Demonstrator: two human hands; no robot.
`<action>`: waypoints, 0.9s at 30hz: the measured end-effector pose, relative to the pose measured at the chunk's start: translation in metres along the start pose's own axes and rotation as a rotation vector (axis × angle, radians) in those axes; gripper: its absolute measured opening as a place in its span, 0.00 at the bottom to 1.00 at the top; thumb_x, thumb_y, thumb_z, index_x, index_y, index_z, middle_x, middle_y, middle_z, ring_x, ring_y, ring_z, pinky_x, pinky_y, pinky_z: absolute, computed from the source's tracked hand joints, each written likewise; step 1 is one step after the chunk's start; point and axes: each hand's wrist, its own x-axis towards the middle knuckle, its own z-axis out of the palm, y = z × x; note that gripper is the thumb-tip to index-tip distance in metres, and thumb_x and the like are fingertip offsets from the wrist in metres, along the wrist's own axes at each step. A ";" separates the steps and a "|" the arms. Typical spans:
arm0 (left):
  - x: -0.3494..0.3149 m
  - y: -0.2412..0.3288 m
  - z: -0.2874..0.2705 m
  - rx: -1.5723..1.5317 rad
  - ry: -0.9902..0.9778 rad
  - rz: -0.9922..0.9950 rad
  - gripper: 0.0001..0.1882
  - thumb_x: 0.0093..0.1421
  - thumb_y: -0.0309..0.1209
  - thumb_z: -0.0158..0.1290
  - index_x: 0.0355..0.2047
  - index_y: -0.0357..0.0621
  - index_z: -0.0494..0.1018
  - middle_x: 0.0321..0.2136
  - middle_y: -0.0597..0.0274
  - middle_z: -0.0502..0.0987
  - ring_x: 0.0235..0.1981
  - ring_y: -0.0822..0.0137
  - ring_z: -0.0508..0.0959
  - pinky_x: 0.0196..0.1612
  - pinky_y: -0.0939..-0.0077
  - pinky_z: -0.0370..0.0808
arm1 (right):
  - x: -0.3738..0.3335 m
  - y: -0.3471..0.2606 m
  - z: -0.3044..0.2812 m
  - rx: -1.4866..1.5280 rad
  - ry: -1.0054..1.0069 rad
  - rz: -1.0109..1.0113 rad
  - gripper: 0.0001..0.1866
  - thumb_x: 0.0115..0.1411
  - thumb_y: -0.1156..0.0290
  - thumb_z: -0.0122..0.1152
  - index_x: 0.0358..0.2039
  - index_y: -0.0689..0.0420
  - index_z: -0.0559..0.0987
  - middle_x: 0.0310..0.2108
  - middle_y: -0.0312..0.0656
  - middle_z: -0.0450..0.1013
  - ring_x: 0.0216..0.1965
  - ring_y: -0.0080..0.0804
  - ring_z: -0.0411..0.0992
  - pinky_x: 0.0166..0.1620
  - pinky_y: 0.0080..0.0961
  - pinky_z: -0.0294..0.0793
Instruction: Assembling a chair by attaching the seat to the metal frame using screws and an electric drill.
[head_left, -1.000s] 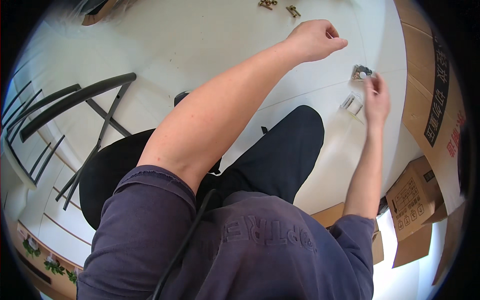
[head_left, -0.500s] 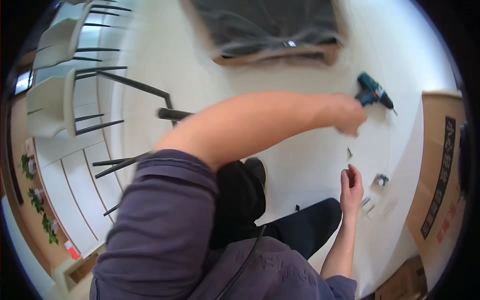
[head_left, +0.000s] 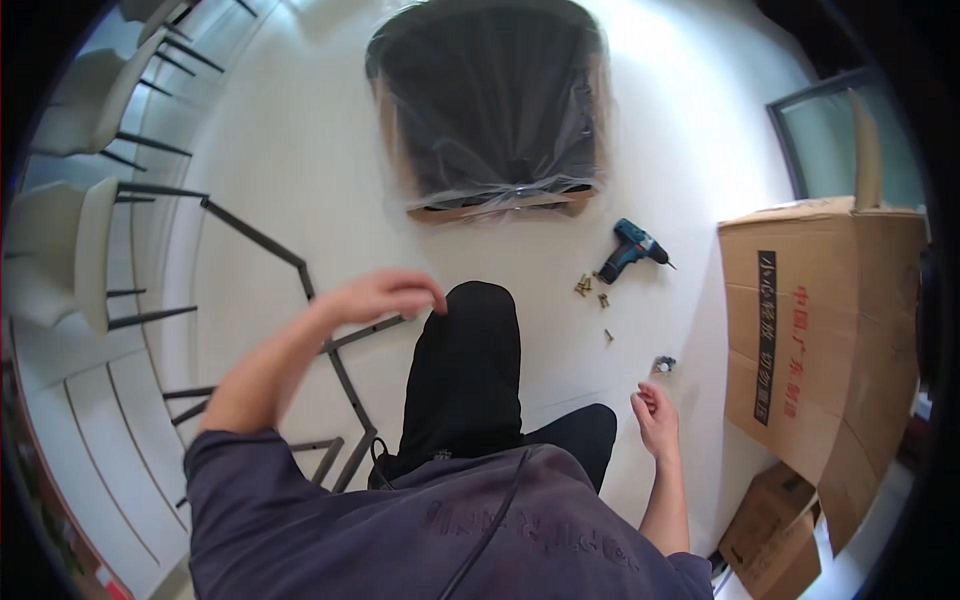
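Note:
My left hand (head_left: 388, 296) hovers just left of my black-trousered knee (head_left: 468, 330), above a dark metal frame (head_left: 350, 395) on the floor. Its fingers are loosely bent and a little blurred, with a gap by the thumb; nothing shows in them. My right hand (head_left: 656, 420) hangs low on the right, fingers half curled and apart from the thumb, with no object visible in it. Just beyond it lies a small clump of metal hardware (head_left: 664, 365). Several brass-coloured screws (head_left: 583, 285) and a single screw (head_left: 608, 336) lie near a teal-and-black cordless drill (head_left: 632, 248).
A dark, plastic-wrapped chair part (head_left: 490, 110) on cardboard sits ahead. At right stand a large open carton (head_left: 790, 320) and a smaller box (head_left: 765, 530). White chairs (head_left: 65, 255) with dark legs line the left side.
My left arm has swung back from the drill and screws to the left, near my knee. My right hand stays low on the right. The head view has shifted.

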 end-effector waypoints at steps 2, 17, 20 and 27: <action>-0.005 -0.027 0.007 0.063 0.026 -0.030 0.12 0.65 0.39 0.57 0.35 0.41 0.78 0.29 0.68 0.78 0.27 0.73 0.71 0.34 0.80 0.70 | -0.034 0.019 -0.012 -0.101 0.096 0.125 0.18 0.64 0.70 0.62 0.52 0.62 0.77 0.38 0.43 0.78 0.37 0.29 0.76 0.42 0.22 0.76; -0.034 -0.045 -0.077 0.073 0.460 0.057 0.17 0.62 0.32 0.55 0.17 0.38 0.69 0.15 0.67 0.69 0.19 0.73 0.64 0.26 0.79 0.64 | -0.121 -0.042 -0.155 -0.188 0.559 0.323 0.13 0.66 0.66 0.58 0.47 0.59 0.80 0.30 0.36 0.75 0.28 0.22 0.69 0.32 0.17 0.69; -0.033 -0.057 -0.075 0.019 0.511 0.064 0.16 0.61 0.30 0.53 0.17 0.37 0.69 0.14 0.66 0.69 0.19 0.73 0.64 0.25 0.79 0.64 | -0.140 -0.076 -0.193 -0.267 0.595 0.351 0.13 0.67 0.65 0.57 0.45 0.58 0.80 0.29 0.34 0.73 0.29 0.21 0.68 0.33 0.16 0.67; -0.033 -0.062 -0.076 0.034 0.575 0.076 0.13 0.60 0.28 0.50 0.19 0.36 0.73 0.16 0.63 0.72 0.19 0.71 0.67 0.25 0.79 0.67 | -0.053 -0.155 -0.240 -0.476 0.526 0.102 0.13 0.67 0.65 0.57 0.44 0.61 0.79 0.33 0.35 0.76 0.31 0.21 0.69 0.37 0.17 0.69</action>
